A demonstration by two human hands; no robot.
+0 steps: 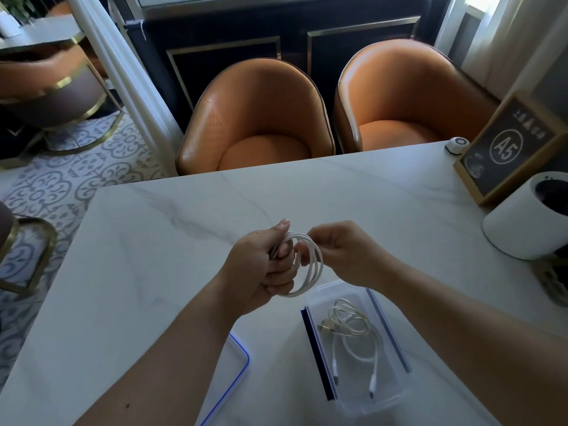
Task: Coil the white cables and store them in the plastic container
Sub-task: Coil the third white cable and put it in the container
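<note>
Above a white marble tabletop (184,216), a coiled white cable (310,265) is gripped in the curled left hand (264,269) and pinched by the right hand (341,253). Nearer, another white cable (353,330) lies inside an open plastic container (396,342).

White smooth-sheathed cable (311,265): wound into a flat ring of several loops, held on edge above the white marble tabletop (153,241); near side gripped in the left hand (264,269), far upper side pinched by the right hand (338,253). Clear rectangular plastic container (316,352): dark blue clip strips along both long walls, lid off, standing upright on the tabletop just below and right of the held ring. Inside, loosely coiled white cabling (353,327): tangled loops at the far end, two plug ends pointing toward the near wall; number of cables not discernible. Clear blue-edged lid (242,355): flat on the tabletop left of the container, partly hidden.
</note>
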